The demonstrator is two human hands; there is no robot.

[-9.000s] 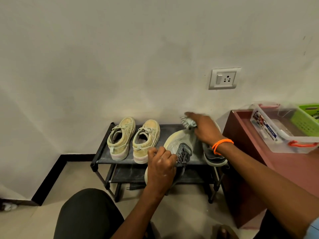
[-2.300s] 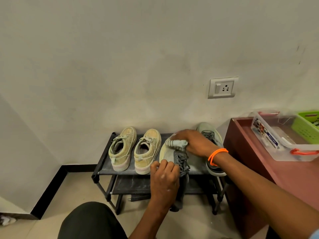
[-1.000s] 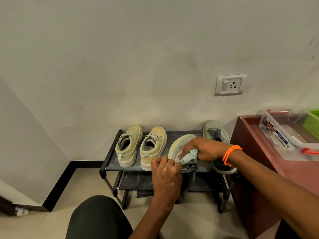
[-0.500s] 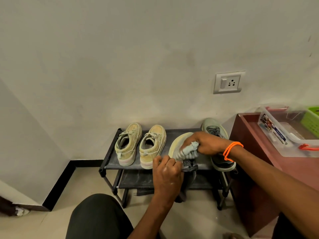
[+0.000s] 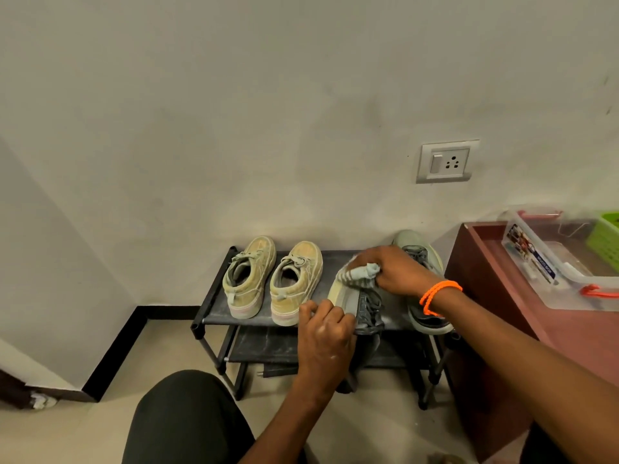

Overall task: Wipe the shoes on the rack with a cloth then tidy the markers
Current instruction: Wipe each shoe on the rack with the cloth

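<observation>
left hand (image 5: 326, 333) grips tilted shoe (image 5: 348, 298), heel hidden | right hand (image 5: 392, 269) clutches cloth (image 5: 360, 274), seemingly on sole

Top shelf of the shoe rack (image 5: 214, 316), seen from above. A tan pair (image 5: 273, 279) fills the left half, its two shoes just beside each other. A tilted grey shoe (image 5: 355, 299), gripped by the left hand (image 5: 326, 333) and covered by the right hand (image 5: 392, 271) with a cloth (image 5: 360, 274), blocks the middle. Bare shelf shows between the tilted shoe and the grey-green shoe (image 5: 423, 262) at right. The wall closes the back; a maroon surface (image 5: 569, 333) bounds the right.
</observation>
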